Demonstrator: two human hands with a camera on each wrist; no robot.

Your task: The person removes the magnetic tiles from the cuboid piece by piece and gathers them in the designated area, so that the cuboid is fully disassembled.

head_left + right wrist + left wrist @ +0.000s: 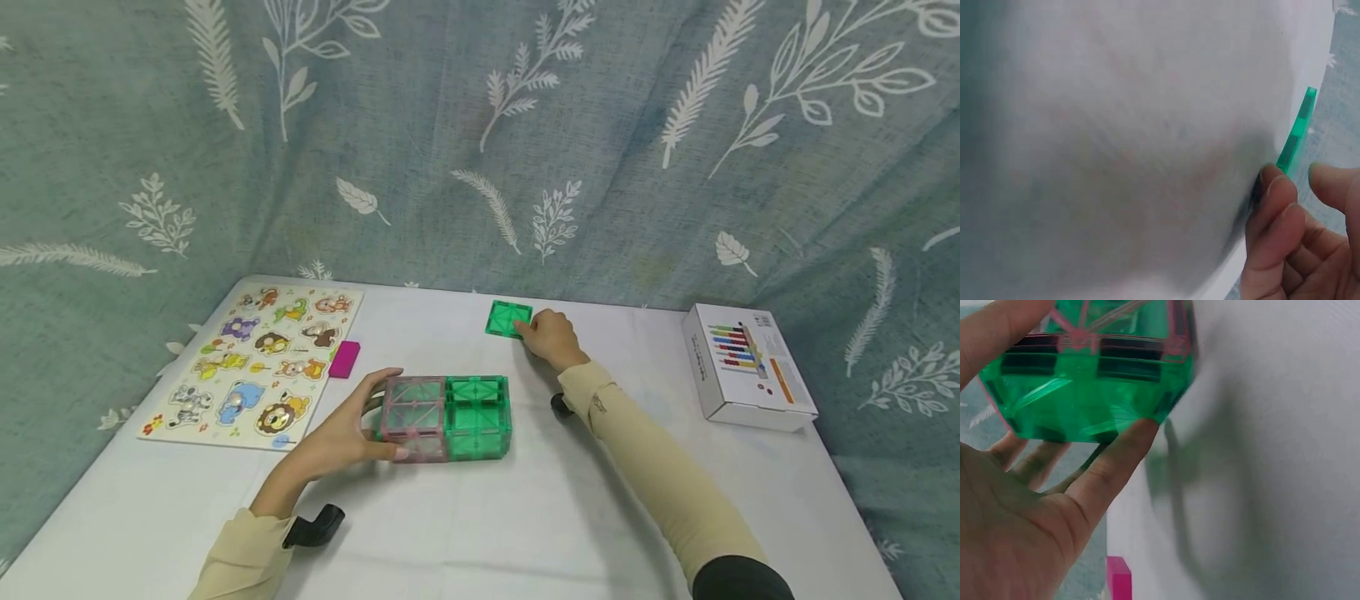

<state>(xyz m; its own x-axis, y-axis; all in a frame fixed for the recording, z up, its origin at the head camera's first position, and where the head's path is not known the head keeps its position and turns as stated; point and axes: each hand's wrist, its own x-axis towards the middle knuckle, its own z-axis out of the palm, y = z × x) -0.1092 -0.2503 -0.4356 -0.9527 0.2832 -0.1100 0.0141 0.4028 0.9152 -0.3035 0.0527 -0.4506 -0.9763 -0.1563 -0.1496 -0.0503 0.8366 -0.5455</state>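
Observation:
A box-shaped block of clear magnetic tiles, pink-edged on the left [415,408] and green on the right [477,417], is near the middle of the table. My left hand [341,433] holds its left end, thumb at the front and fingers round the far side. In the left wrist view the block's green end face [1085,406] shows between thumb and index finger. Farther back, my right hand [553,337] pinches the near right corner of a flat green magnetic tile [506,318]. The right wrist view shows this tile [1300,125] edge-on at the fingertips.
On the left lies a board with animal pictures [247,367], a magenta block [344,359] by its right edge. A white box with pens pictured on it [750,367] stands at the right. Leaf-patterned cloth [450,125] hangs behind the white table [480,533].

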